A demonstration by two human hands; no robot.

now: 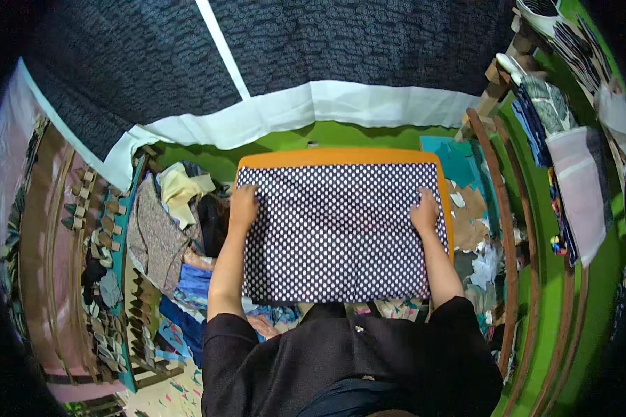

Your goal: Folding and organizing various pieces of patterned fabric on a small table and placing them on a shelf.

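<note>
A dark cloth with white polka dots (341,236) lies spread over an orange table (330,157), nearly covering its top. Only the far rim and narrow strips of the sides show orange. My left hand (243,208) is at the cloth's upper left edge, its fingers closed on the fabric. Opposite it, my right hand (426,212) is curled near the right edge with the cloth pinched in its fingers. Faint creases run across the middle of the cloth.
Heaped clothes and fabric (161,233) crowd the left side, beside a teal-edged wooden rack (126,299). On the right stand curved wooden rails (501,229) and scraps of material (469,222). Garments (577,194) hang at the far right. A dark patterned curtain (368,48) hangs beyond the table.
</note>
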